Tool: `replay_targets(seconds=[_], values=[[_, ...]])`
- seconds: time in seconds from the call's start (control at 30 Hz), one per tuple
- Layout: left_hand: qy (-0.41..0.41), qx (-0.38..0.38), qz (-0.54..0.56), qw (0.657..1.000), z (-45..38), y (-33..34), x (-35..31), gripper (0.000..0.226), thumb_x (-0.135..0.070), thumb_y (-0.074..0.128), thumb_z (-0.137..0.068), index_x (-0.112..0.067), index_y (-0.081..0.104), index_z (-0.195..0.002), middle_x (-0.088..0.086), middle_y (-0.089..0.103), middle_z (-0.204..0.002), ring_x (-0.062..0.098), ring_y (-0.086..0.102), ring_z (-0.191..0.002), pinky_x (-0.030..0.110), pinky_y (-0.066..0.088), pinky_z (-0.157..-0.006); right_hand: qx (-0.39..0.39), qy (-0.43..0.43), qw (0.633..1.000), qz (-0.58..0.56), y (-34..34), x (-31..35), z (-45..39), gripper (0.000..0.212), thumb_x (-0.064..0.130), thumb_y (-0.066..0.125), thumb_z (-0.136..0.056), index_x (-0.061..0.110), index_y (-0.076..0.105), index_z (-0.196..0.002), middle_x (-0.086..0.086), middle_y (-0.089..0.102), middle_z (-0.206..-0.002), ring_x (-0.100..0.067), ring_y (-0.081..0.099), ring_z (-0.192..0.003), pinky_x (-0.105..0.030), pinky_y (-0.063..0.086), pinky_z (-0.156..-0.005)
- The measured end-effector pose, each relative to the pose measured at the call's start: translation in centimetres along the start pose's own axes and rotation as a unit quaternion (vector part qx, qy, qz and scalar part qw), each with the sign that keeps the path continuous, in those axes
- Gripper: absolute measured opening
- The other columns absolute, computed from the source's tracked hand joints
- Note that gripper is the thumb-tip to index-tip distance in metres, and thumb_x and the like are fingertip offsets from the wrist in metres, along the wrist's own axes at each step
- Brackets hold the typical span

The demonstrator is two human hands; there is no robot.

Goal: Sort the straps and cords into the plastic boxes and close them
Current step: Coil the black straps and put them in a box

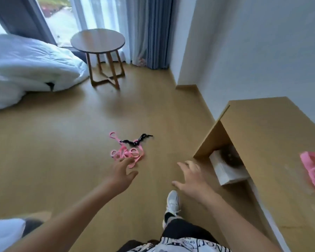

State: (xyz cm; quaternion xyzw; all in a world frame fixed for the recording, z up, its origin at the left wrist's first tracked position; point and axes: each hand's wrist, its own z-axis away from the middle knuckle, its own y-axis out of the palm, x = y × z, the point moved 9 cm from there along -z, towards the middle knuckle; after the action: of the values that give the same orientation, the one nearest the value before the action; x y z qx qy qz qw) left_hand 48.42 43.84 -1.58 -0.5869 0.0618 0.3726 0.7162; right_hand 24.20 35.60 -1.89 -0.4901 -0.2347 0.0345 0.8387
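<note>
2 open hands (123, 172) (191, 176) above floor (62, 142), left near pink straps (127, 153), black cord (136, 140)

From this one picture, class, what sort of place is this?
Probably a bedroom: a white duvet lies by the window, with long curtains and a small round table on the wooden floor.

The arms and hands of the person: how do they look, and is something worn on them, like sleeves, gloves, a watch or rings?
Both forearms are bare as far as the picture shows; no sleeve reaches them. The left hand and the right hand wear no gloves, and no watch, bracelet or ring can be seen. The picture is slightly blurred, so a thin ring could escape notice.
</note>
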Motion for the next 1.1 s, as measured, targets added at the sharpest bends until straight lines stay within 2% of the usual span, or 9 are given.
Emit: replay_targets(seconds=[0.13,0.27,0.47,0.63,0.8,1.0,1.1], values=[[-0.094,-0.024,0.014,0.995,-2.6,-1.7,6.7,0.046,-0.035,0.071,-0.092,-0.023,0.061,-0.135,0.003,0.059,-0.140,0.024,0.050,-0.131,0.029,0.039,-0.099,0.049,-0.043,0.998,-0.001,1.7,4.0,-7.9,0.073,0.047,0.067,-0.090,0.022,0.036,-0.152,-0.003,0.034,-0.151,-0.022,0.029,-0.141,-0.032,0.028,-0.114],[-0.173,-0.017,0.024,0.984,-7.3,-1.9,11.0,0.047,-0.036,0.069,-0.092,-0.020,0.060,-0.136,0.003,0.059,-0.140,0.022,0.050,-0.133,0.030,0.041,-0.103,0.105,-0.073,0.992,-0.009,2.8,6.7,-16.9,0.070,0.043,0.067,-0.091,0.021,0.038,-0.150,-0.003,0.036,-0.148,-0.021,0.030,-0.139,-0.030,0.029,-0.113],[-0.283,0.022,0.046,0.958,-16.3,-1.9,13.1,0.047,-0.036,0.067,-0.094,-0.020,0.058,-0.137,0.003,0.056,-0.143,0.022,0.049,-0.134,0.032,0.039,-0.108,0.195,-0.036,0.980,-0.016,3.3,5.8,-30.7,0.070,0.043,0.065,-0.092,0.021,0.036,-0.152,-0.004,0.035,-0.149,-0.024,0.033,-0.140,-0.035,0.034,-0.111],[-0.318,0.056,0.046,0.945,-25.7,-0.2,14.6,0.047,-0.033,0.069,-0.093,-0.017,0.059,-0.136,0.006,0.058,-0.141,0.024,0.050,-0.133,0.032,0.036,-0.108,0.262,-0.025,0.965,0.001,6.2,4.7,-40.5,0.068,0.040,0.064,-0.092,0.020,0.037,-0.151,-0.006,0.036,-0.148,-0.026,0.034,-0.138,-0.034,0.036,-0.104],[-0.353,0.073,0.069,0.930,-33.9,2.9,17.7,0.046,-0.032,0.069,-0.093,-0.015,0.060,-0.136,0.008,0.060,-0.139,0.025,0.051,-0.132,0.031,0.036,-0.106,0.301,-0.035,0.952,0.037,11.7,5.5,-49.3,0.069,0.042,0.067,-0.090,0.018,0.040,-0.149,-0.010,0.040,-0.145,-0.030,0.039,-0.135,-0.034,0.038,-0.103],[-0.380,0.087,0.100,0.916,-40.7,9.4,24.3,0.045,-0.035,0.067,-0.094,-0.021,0.060,-0.136,0.003,0.059,-0.139,0.020,0.052,-0.130,0.032,0.039,-0.104,0.338,-0.046,0.938,0.055,22.6,6.0,-58.9,0.063,0.043,0.068,-0.090,0.013,0.046,-0.141,-0.013,0.044,-0.135,-0.033,0.042,-0.129,-0.041,0.040,-0.107],[-0.383,0.105,0.112,0.911,-43.4,13.8,28.5,0.044,-0.032,0.067,-0.094,-0.020,0.061,-0.136,0.002,0.061,-0.136,0.016,0.056,-0.116,0.029,0.040,-0.096,0.337,-0.036,0.939,0.057,29.0,5.1,-63.8,0.063,0.042,0.067,-0.090,0.017,0.045,-0.143,-0.013,0.044,-0.135,-0.034,0.044,-0.127,-0.041,0.042,-0.103]])
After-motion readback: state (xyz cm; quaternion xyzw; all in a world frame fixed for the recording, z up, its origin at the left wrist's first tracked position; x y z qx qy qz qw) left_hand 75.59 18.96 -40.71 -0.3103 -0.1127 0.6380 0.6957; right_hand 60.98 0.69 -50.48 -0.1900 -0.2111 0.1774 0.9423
